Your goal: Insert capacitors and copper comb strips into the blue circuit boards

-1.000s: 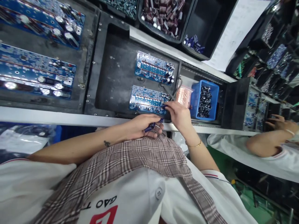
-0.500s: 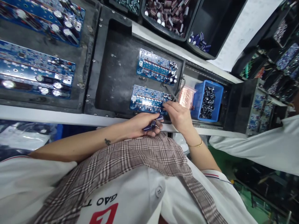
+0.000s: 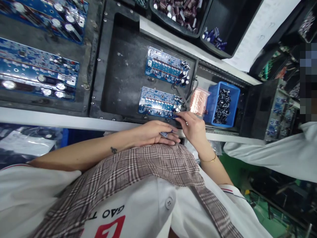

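My left hand (image 3: pixel 157 134) is curled palm-up around a few purple capacitors (image 3: pixel 163 134), close to the front edge of the bench. Its fingers partly cover them. At the lower right corner of the nearer blue circuit board (image 3: pixel 158 104), the fingertips of my right hand (image 3: pixel 192 127) pinch a small dark purple capacitor (image 3: pixel 175 116). Just above those fingertips, a round-topped capacitor (image 3: pixel 177 110) stands on that board. A second blue circuit board (image 3: pixel 165 66) lies behind it in the same black tray (image 3: pixel 123 72), with several capacitors at its right end.
Left of the tray, another black carrier (image 3: pixel 86 49) bears bigger populated boards. A blue bin (image 3: pixel 235 105) of black capacitors stands to the right, beside a pinkish bag (image 3: pixel 198 100). Black bins (image 3: pixel 205 34) with brown and purple capacitors line the back. A co-worker's sleeve (image 3: pixel 274 155) shows at right.
My right hand has drawn slightly toward me, uncovering the standing capacitor at the nearer board's right end. My left hand has shifted right, its fingers closing further over the purple capacitors.
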